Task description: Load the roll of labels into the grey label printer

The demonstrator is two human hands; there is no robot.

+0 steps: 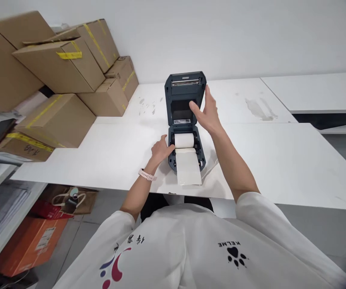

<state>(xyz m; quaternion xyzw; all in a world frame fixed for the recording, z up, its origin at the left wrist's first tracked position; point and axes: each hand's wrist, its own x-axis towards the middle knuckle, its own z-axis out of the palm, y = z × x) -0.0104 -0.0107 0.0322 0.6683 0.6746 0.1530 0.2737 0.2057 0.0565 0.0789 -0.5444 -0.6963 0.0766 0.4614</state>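
Note:
A dark label printer (202, 154) stands on the white table with its lid (169, 94) raised. Inside it sits a roll of white labels (184, 140), and a strip of label paper (188, 168) hangs out over the front toward me. My right hand (208, 112) grips the lid's right edge, thumb on the inner face and fingers behind. At the printer's left side is my left hand (162, 150), its thumb by the label roll and its index finger stretched out along the outer wall, fingers apart.
Several cardboard boxes (58, 66) are stacked at the left end of the white table (115, 168). A pale cable (211, 167) lies right of the printer. Below on the left are an orange box (30, 245) and a shelf (16, 224). A white wall rises behind.

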